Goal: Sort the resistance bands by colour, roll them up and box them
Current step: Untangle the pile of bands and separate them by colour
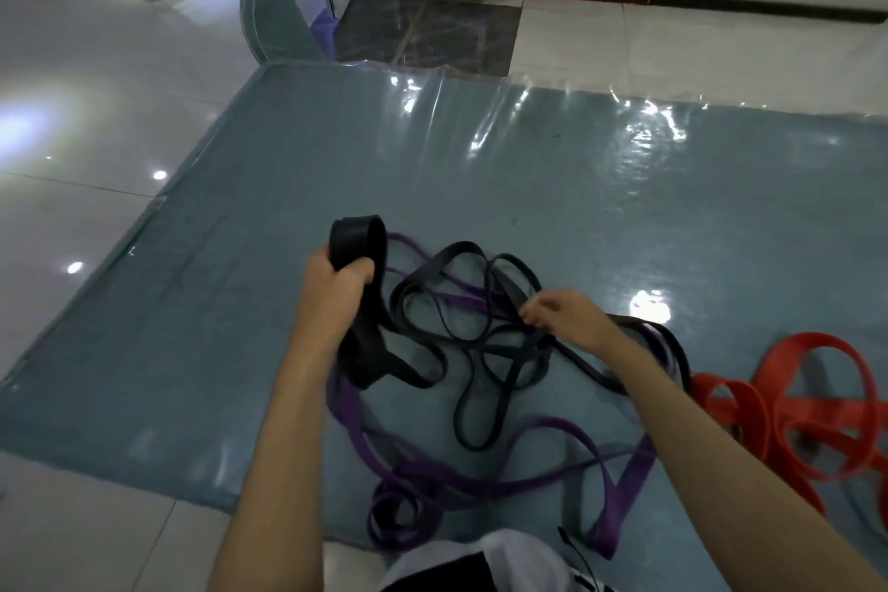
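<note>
Black resistance bands (480, 327) lay tangled in loose loops at the middle of the blue-grey mat (216, 303), interlaced with purple bands (480, 481) that spread toward the mat's near edge. The left hand (336, 284) was clenched around a wide black band (358, 238), whose loop stood above the fist and whose tail hung down to the mat. The right hand (562, 317) pinched a black strand within the tangle. Red bands (817, 394) lay apart at the mat's right side. The mat rested on a glossy tiled floor (96, 111).
</note>
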`<state>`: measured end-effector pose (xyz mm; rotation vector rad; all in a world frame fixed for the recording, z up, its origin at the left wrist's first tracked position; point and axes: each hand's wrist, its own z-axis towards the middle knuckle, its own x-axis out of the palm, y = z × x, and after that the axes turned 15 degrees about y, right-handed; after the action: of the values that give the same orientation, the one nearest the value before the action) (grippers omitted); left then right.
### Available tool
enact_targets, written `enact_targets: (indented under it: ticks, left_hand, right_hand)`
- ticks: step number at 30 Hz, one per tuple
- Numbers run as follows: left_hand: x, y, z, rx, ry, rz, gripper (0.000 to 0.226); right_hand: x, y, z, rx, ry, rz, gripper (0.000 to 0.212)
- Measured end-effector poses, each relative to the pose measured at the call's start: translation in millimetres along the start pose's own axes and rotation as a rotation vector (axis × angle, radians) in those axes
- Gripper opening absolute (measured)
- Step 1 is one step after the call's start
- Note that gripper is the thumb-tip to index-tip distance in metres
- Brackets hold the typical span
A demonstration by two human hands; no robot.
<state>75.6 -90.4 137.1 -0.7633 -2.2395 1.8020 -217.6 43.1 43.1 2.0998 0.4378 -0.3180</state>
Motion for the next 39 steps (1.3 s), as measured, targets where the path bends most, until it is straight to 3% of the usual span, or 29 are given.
enact_targets:
  ticks: [4, 8, 12, 15, 20, 24, 27, 33, 36, 39]
  left_hand:
    - [-33, 2, -11, -0.044, 0.038, 0.101, 0.005]
    - [-36, 7, -16, -0.097, 0.029, 0.128, 0.013]
    - [-28, 9, -13, -0.102, 0.013, 0.141, 0.027]
    - [-24, 6, -10, -0.096, 0.024, 0.143, 0.03]
    - [-14, 2, -2, -0.083, 0.053, 0.145, 0.046]
    - [-5, -1, 6, -0.087, 0.087, 0.168, 0.041]
    - [1, -4, 11, -0.083, 0.107, 0.204, 0.029]
    - [7, 0, 25, -0.095, 0.09, 0.227, 0.026]
    - [8, 0, 29, -0.097, 0.074, 0.217, 0.027]
    - [7, 0, 30, -0.085, 0.064, 0.216, 0.028]
  right_hand:
    - [17, -41, 1, 0.049, 0.109, -0.277, 0.036]
    - [27, -49, 7, -0.027, -0.046, -0.388, 0.046]
    - [23, -54, 15, 0.048, -0.143, -0.474, 0.038]
    - [15, -56, 19, 0.105, -0.107, -0.514, 0.026]
    - [3, -63, 26, 0.088, 0.032, -0.533, 0.046]
    - [-12, -68, 36, 0.103, 0.064, -0.59, 0.025]
    - [-22, -55, 47, 0.048, 0.062, -0.507, 0.019]
    - [-25, -12, 70, -0.044, -0.107, -0.222, 0.013]
    - [-15, 3, 72, -0.037, -0.008, 0.124, 0.015]
    - [-10, 9, 71, -0.127, 0.16, 0.537, 0.032]
